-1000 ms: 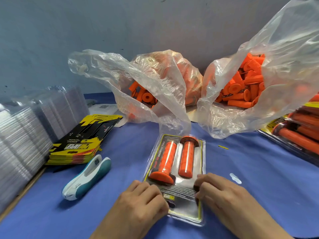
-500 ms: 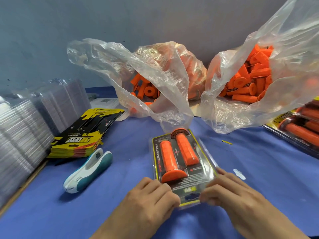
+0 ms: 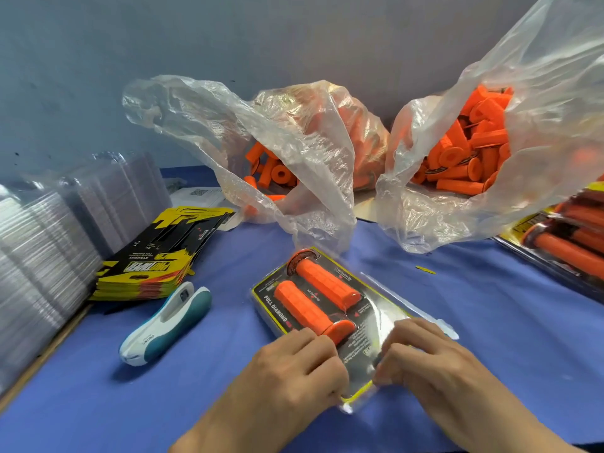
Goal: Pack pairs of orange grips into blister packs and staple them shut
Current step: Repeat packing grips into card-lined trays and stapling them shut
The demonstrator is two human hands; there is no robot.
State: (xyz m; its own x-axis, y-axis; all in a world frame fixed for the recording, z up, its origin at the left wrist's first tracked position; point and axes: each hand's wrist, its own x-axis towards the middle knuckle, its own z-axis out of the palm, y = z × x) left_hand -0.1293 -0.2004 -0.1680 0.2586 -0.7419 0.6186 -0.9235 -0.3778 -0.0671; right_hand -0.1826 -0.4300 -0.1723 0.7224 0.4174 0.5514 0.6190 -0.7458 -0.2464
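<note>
- One pack (image 3: 369,322) lies slantwise on the cloth (image 3: 490,322), mid-table, its near end under both hands.
- Left hand (image 3: 294,364) and right hand (image 3: 431,358) curl their fingers over that near end and hold it; I'd press the edges flush before stapling.
- Stapler (image 3: 166,322) lies untouched at left, in reach; keep one hand clamping while fetching it.
- Far grip (image 3: 323,282) and near grip (image 3: 307,308) look seated in the pack; check neither props the lid.

A blue cloth (image 3: 490,322) spreads from 3 o'clock round to 8 o'clock, where the bare wooden table edge (image 3: 45,354) shows, and a dull grey-blue wall (image 3: 294,37), speckled dark toward 9 o'clock, fills 12 o'clock.
</note>
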